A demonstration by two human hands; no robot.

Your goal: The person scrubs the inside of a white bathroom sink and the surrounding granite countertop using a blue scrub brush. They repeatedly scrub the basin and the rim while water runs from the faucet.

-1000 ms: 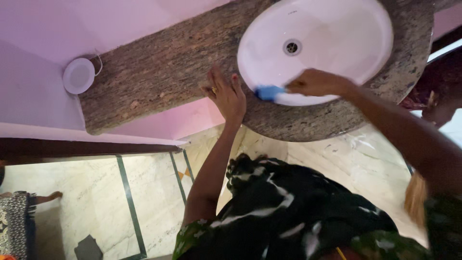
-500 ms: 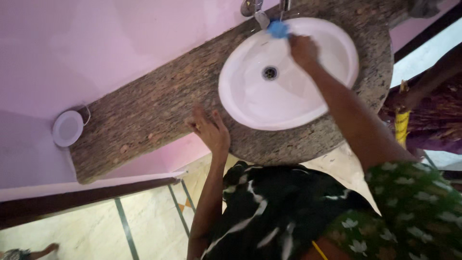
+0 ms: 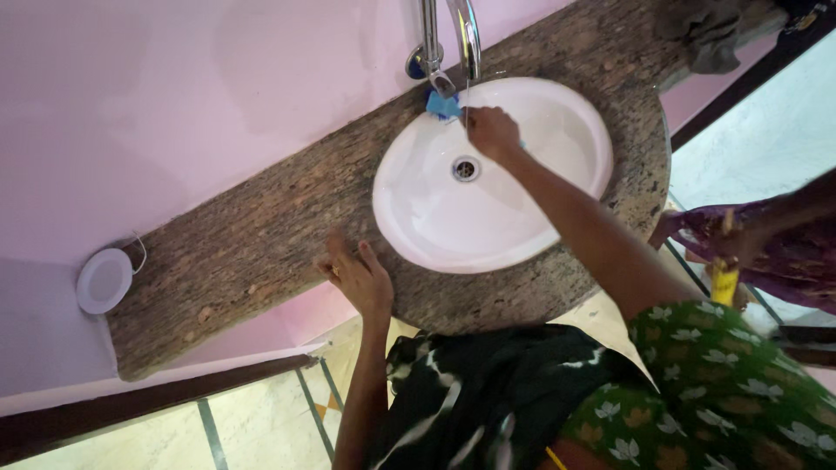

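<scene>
Blue and small, the sponge [image 3: 443, 105] sits at the far rim of the white basin [image 3: 522, 218], just under the chrome tap [image 3: 453, 39] at about twelve o'clock from the drain [image 3: 466, 168]. It looks like a soft square pad, partly hidden by the tap's base. The right hand [image 3: 492, 132] lies just beside it at about four o'clock, fingers curled; whether they actually pinch the sponge cannot be told, since the knuckles cover the contact. The left hand [image 3: 357, 274] lies flat and spread on the speckled granite counter [image 3: 261, 226] at about eight o'clock from the basin, holding nothing and bearing the person's lean.

A thin stream of water appears to fall from the spout onto the right hand. The likely trouble: a wet sponge could slip from a loose hold into the bowl, or the knuckles could knock the tap, which stands very close. Splash over the rim would wet the counter, and the bracing palm could then slide on the polished stone. Another person's sleeve [image 3: 766, 244] shows at three o'clock, well apart. A round white disc [image 3: 103, 280] rests at the counter's far left end.
</scene>
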